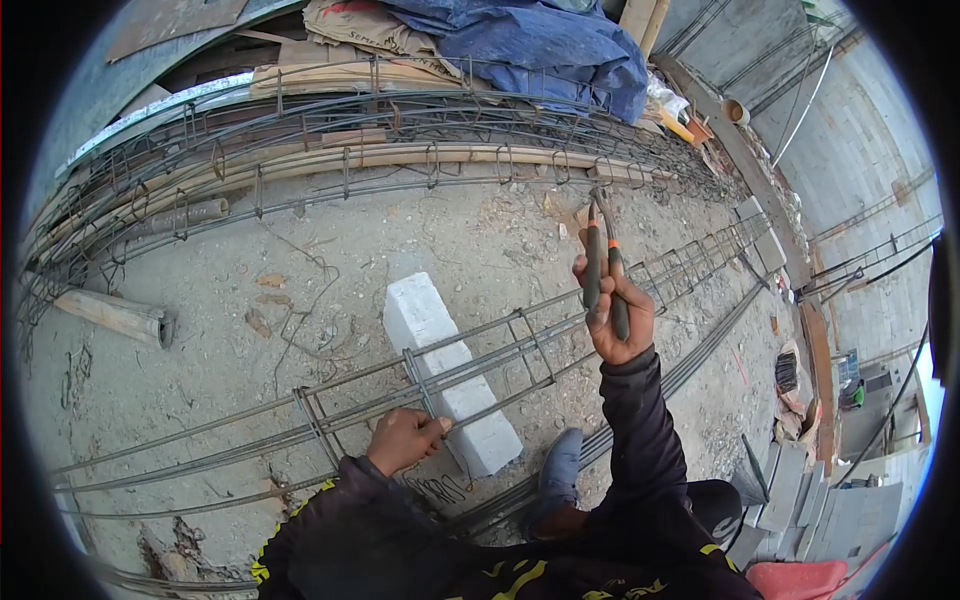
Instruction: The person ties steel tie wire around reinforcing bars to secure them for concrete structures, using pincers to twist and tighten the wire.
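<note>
In my right hand (622, 325) is a pair of pincers (593, 258) with dark handles and orange bands, raised above the ground with its jaws pointing away from me. My fingers wrap the handles, which stand slightly apart. My left hand (405, 440) is closed at the near side of a rebar cage (480, 358), thumb and forefinger pinched at the lower end of a steel stirrup (419, 382). Whether a tie wire is also between those fingers cannot be made out. Under the cage lies a pale concrete block (470, 400), which props it off the ground.
More rebar cages (380, 125) and bamboo poles lie along the far side, below a blue tarp (540, 50). A hollow tube (120, 318) rests at left. Loose rebar (690, 345) runs beside my shoe (562, 465). Grey slabs (795, 500) are stacked at lower right.
</note>
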Available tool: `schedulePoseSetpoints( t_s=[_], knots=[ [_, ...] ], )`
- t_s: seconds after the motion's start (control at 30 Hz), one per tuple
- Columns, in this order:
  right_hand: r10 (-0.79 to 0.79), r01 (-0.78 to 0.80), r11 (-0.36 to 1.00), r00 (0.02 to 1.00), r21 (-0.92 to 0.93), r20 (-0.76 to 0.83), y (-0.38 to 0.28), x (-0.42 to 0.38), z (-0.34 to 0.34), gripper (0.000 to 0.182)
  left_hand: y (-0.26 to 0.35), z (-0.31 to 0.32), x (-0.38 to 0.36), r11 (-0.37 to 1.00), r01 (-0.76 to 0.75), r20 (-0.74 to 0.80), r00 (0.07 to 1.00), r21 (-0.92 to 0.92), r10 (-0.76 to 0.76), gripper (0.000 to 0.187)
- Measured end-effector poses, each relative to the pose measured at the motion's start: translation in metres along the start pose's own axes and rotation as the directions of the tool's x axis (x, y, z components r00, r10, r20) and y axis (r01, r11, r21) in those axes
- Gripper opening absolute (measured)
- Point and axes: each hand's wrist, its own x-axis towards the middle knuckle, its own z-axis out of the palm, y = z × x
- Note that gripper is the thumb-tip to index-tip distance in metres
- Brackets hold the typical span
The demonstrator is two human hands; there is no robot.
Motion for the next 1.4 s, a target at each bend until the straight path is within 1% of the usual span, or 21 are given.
schedulePoseSetpoints(
  t_s=[0.03,0.07,0.17,0.2,0.3,0.33,0.43,0.5,0.53,0.57,0.63,0.67,0.7,0.77,0.87,0.97,1.1,1.2,1.27,1.37,1.4],
  knots=[
    [-0.011,0.008,0.992,1.000,0.123,0.019,-0.001,-0.002,0.001,0.061,-0.001,0.004,-0.001,1.000,0.024,0.011,1.000,-0.014,-0.024,0.048],
    [-0.054,0.055,0.998,0.998,0.029,-0.032,0.002,0.000,0.004,0.061,0.001,0.002,0.001,0.999,0.034,0.015,0.999,-0.008,-0.034,0.048],
    [-0.079,0.033,0.985,0.958,0.169,0.275,-0.003,-0.003,-0.011,0.063,0.002,0.001,0.001,0.999,0.016,0.013,1.000,-0.042,-0.016,0.048],
    [-0.101,0.117,0.987,0.986,-0.114,0.130,-0.006,-0.008,0.010,0.067,-0.002,0.005,-0.001,0.998,0.031,0.026,0.999,-0.058,-0.029,0.048],
    [-0.105,0.090,0.993,0.966,0.071,0.237,-0.009,-0.010,0.014,0.070,-0.002,0.002,0.008,0.997,0.034,0.057,0.998,-0.071,-0.030,0.049],
    [-0.135,0.124,0.989,0.976,0.075,0.172,-0.010,-0.013,0.008,0.070,-0.001,0.002,0.008,0.996,0.036,0.062,0.998,-0.076,-0.031,0.049],
    [-0.223,0.252,0.916,0.967,-0.312,0.126,-0.004,-0.025,0.031,0.069,-0.002,-0.001,0.008,0.990,0.075,0.084,0.994,-0.119,-0.066,0.047],
    [-0.147,0.171,0.963,0.981,-0.206,0.126,0.006,-0.049,0.044,0.068,0.003,-0.001,0.005,0.985,0.117,0.089,0.990,-0.128,-0.106,0.047],
    [-0.073,0.071,0.937,0.997,-0.343,0.007,0.007,-0.066,0.055,0.064,0.000,0.004,0.000,0.979,0.128,0.092,0.989,-0.161,-0.114,0.049],
    [-0.015,-0.040,0.886,0.993,-0.463,-0.114,0.013,-0.080,0.064,0.066,0.001,0.001,0.004,0.979,0.086,0.059,0.995,-0.184,-0.076,0.051],
    [0.204,-0.445,0.687,0.877,-0.575,-0.435,0.023,-0.102,0.080,0.067,0.000,-0.001,0.005,0.994,0.091,0.043,0.995,-0.068,-0.088,0.051],
    [0.222,-0.631,0.460,0.763,-0.625,-0.608,0.028,-0.112,0.077,0.064,0.000,-0.001,0.008,0.997,0.079,0.035,0.996,-0.009,-0.079,0.052],
    [0.306,-0.740,0.271,0.672,-0.615,-0.674,0.035,-0.115,0.083,0.061,-0.001,0.000,0.011,0.999,0.053,0.012,0.999,0.007,-0.053,0.051],
    [0.316,-0.716,-0.079,0.642,-0.694,-0.699,0.048,-0.137,0.064,0.057,-0.008,0.004,0.010,0.999,0.017,-0.019,1.000,0.046,-0.016,0.050],
    [0.464,-0.456,-0.426,0.632,-0.781,-0.621,0.059,-0.145,0.062,0.056,-0.001,0.002,0.007,0.999,0.040,0.004,0.999,-0.025,-0.040,0.049],
    [0.470,-0.457,-0.318,0.684,-0.831,-0.557,0.068,-0.156,0.054,0.057,-0.007,0.003,0.012,0.998,-0.018,0.011,1.000,0.054,0.018,0.049],
    [0.560,-0.493,-0.412,0.526,-0.766,-0.640,0.064,-0.137,0.078,0.058,-0.009,0.007,0.012,0.999,-0.036,-0.007,0.999,0.014,0.036,0.047],
    [0.620,-0.489,-0.334,0.530,-0.806,-0.578,0.069,-0.133,0.074,0.057,-0.003,0.000,0.013,0.999,0.042,0.078,0.996,-0.025,-0.040,0.048],
    [0.641,-0.459,-0.368,0.505,-0.809,-0.578,0.067,-0.129,0.068,0.061,-0.006,0.002,0.014,0.999,0.041,0.076,0.996,-0.030,-0.038,0.048],
    [0.667,-0.387,-0.464,0.439,-0.797,-0.602,0.066,-0.114,0.080,0.069,-0.014,0.006,0.014,0.999,-0.032,0.022,0.999,-0.006,0.033,0.047],
    [0.651,-0.372,-0.509,0.424,-0.777,-0.629,0.066,-0.110,0.088,0.072,-0.032,0.009,0.015,0.963,-0.255,-0.086,0.961,0.087,0.262,0.041]
  ],
)
